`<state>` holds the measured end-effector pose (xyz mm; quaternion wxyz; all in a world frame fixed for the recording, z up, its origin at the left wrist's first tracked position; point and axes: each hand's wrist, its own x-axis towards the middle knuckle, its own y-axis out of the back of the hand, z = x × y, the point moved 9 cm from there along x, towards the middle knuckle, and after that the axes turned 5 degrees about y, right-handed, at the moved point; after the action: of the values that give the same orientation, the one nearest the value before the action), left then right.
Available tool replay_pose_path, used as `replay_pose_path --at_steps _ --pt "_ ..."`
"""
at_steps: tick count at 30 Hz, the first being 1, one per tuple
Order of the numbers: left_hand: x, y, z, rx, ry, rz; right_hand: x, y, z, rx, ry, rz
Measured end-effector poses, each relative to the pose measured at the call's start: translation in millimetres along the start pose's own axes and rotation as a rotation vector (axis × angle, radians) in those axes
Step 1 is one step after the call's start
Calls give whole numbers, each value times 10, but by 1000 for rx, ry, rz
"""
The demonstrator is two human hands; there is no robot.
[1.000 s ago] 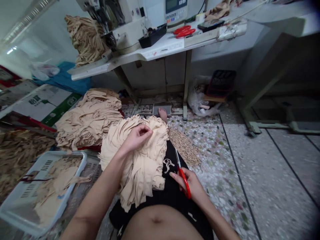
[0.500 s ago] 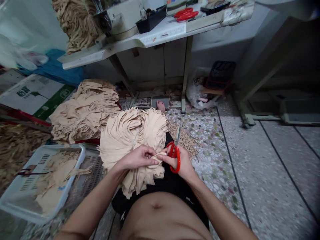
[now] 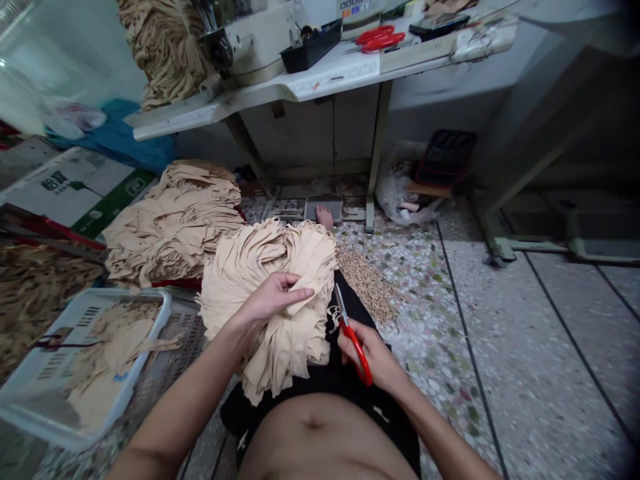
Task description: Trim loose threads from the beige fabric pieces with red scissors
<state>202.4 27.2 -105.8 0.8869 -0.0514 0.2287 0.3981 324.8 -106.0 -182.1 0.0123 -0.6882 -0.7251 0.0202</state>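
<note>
A large bundle of beige fabric pieces (image 3: 250,267) lies across my lap, its strips hanging toward my belly. My left hand (image 3: 275,297) pinches one beige fabric strip (image 3: 306,288) between thumb and fingers on the right side of the bundle. Just right of it, over my black-clad thigh, my right hand (image 3: 367,353) is closed around red-handled scissors (image 3: 357,347). Their blades point up and away from me, apart from the fabric. Small pale scraps sit near the blades.
A pile of beige offcuts (image 3: 367,283) lies on the speckled floor. More fabric (image 3: 170,223) is stacked at left, behind a white plastic basket (image 3: 163,313). Ahead stands a sewing table (image 3: 340,77) with a machine (image 3: 260,40) and other red scissors (image 3: 383,40). My foot rests on a pedal (image 3: 313,208).
My right hand has drawn back toward me with the scissors, away from the left hand and the fabric. My left hand has shifted slightly up, still pinching a strip.
</note>
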Motion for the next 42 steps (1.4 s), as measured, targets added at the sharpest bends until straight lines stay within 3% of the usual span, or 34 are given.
replay_pose_path --at_steps 6,14,23,30,42 --pt "40 -105 -43 6 36 -60 -4 -113 -104 -197 88 -135" --pt "-13 -173 -96 5 93 -116 96 -107 -165 -257 110 -88" --pt "-40 -224 -67 43 62 -147 32 -97 245 -145 -49 40" --pt "-21 -282 -75 157 39 -183 -77 -138 39 -193 54 -79" --pt "21 -532 13 385 12 -304 -26 -25 38 -215 78 19"
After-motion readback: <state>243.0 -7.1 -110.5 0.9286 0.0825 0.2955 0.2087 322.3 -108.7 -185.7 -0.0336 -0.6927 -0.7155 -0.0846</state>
